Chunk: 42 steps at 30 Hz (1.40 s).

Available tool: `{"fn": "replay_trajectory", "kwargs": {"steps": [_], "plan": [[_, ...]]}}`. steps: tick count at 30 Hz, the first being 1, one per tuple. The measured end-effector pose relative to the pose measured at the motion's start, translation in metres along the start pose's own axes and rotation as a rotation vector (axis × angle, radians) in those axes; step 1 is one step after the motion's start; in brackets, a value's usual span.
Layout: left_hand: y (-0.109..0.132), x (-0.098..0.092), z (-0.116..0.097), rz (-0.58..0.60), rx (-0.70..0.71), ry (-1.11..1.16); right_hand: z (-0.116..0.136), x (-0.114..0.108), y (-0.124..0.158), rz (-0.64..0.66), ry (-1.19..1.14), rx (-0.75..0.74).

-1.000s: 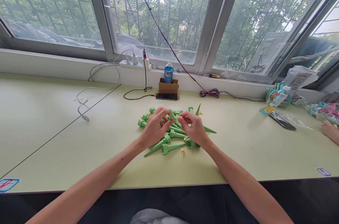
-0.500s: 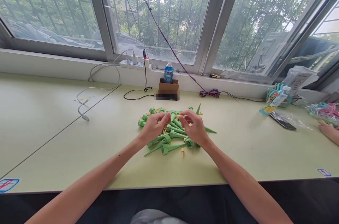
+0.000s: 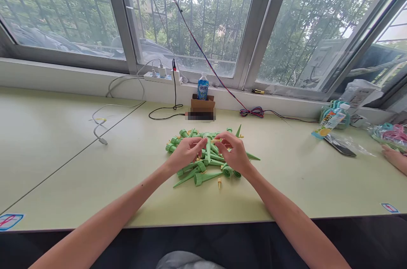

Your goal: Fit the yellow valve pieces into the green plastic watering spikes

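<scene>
Above a heap of green plastic watering spikes (image 3: 208, 177), my left hand (image 3: 189, 151) is closed on one green watering spike (image 3: 208, 149), its wide end up and its point down. My right hand (image 3: 233, 150) pinches a small yellow plug (image 3: 216, 141) against the side of that spike, near the top. How far the plug sits in the spike is hidden by my fingers. A loose yellow plug (image 3: 219, 183) lies on the table in front of the heap. More yellow bits show among the spikes.
Behind the heap stand a small cardboard box (image 3: 202, 104) and a blue bottle (image 3: 202, 86). A white cable (image 3: 98, 131) lies at left, a coiled cord (image 3: 252, 111) at back. To the right are a drink pouch (image 3: 330, 121), a phone (image 3: 340, 146) and another person's hand (image 3: 394, 156).
The held spike now points downward and shows more of its length between my hands. Both hands stay in nearly the same place over the heap.
</scene>
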<state>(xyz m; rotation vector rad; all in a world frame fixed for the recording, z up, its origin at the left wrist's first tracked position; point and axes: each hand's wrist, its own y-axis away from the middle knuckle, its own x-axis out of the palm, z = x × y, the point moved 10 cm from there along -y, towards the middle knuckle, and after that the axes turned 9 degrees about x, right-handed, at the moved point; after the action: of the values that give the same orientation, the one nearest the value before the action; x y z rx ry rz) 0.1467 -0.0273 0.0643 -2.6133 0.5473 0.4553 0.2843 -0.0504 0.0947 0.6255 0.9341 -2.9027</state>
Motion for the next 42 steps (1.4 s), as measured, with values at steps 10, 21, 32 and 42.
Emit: {"fn": "replay_trajectory", "kwargs": {"steps": [10, 21, 32, 42], "plan": [[0.003, -0.006, -0.018, -0.08, 0.136, -0.057, -0.005, 0.001, -0.001, 0.007, -0.016, 0.04], [0.009, -0.015, -0.042, -0.227, 0.396, -0.256, -0.007, 0.008, -0.001, 0.085, -0.107, 0.119], [0.008, -0.016, -0.035, -0.252, 0.331, -0.284, -0.009, 0.009, 0.0, 0.041, -0.085, 0.14], [0.001, -0.001, -0.012, -0.099, 0.119, 0.037, -0.008, 0.001, 0.0, -0.028, -0.067, 0.115]]}}
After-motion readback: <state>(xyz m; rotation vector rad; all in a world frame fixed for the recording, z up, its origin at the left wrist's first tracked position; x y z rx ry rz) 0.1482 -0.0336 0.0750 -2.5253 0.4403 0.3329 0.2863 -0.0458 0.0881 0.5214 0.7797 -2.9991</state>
